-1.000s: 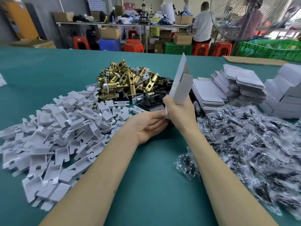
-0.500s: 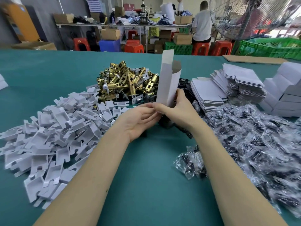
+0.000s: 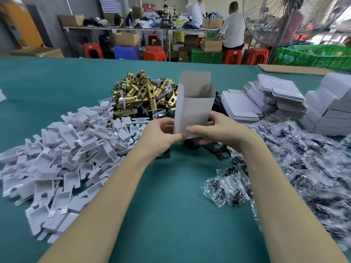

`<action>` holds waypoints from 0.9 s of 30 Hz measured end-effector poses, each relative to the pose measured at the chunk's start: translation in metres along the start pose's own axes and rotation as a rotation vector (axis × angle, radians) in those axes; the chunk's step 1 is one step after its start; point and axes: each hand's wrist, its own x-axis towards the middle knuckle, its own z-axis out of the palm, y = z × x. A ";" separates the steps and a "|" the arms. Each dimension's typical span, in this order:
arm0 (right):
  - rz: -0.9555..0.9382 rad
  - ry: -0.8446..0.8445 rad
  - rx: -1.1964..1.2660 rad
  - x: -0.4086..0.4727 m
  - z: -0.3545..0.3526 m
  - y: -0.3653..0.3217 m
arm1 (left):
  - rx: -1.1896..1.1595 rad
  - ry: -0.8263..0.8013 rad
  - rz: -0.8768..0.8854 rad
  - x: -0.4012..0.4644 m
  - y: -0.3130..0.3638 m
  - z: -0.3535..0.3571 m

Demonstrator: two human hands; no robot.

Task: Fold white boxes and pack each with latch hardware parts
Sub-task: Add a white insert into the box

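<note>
a: where's the white box (image 3: 192,109) right now?

b: upright above the green table (image 3: 167,215), between both hands, in front of the pile of brass latch bolts (image 3: 144,93). its top is open, the rear flap standing up, and from here the little of the inside that shows holds nothing.

a: and the grip?

b: the left hand (image 3: 158,137) pinches the lower left corner with thumb and curled fingers. the right hand (image 3: 218,130) wraps the lower right side, thumb across the front near the bottom edge. the two thumbs nearly meet there.

a: other containers?

b: a stack of folded white boxes (image 3: 330,111) at the far right, all closed, so contents can't be told. beside them lie stacks of flat box blanks (image 3: 266,103). green crates (image 3: 313,56) sit beyond the table's far edge.

a: what's around the hands?

b: a wide heap of white card inserts (image 3: 57,154) on the left, a spread of clear bags of dark screws (image 3: 303,168) on the right, partly blurred. black metal plates (image 3: 218,150) lie just under and behind the hands, partly hidden by them. a big fan (image 3: 288,19) stands at the upper right, and a person in a white shirt (image 3: 233,29) is at a bench well behind.
</note>
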 end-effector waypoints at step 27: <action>-0.012 -0.112 -0.272 -0.040 -0.016 -0.058 | 0.435 -0.326 -0.027 -0.007 -0.001 -0.008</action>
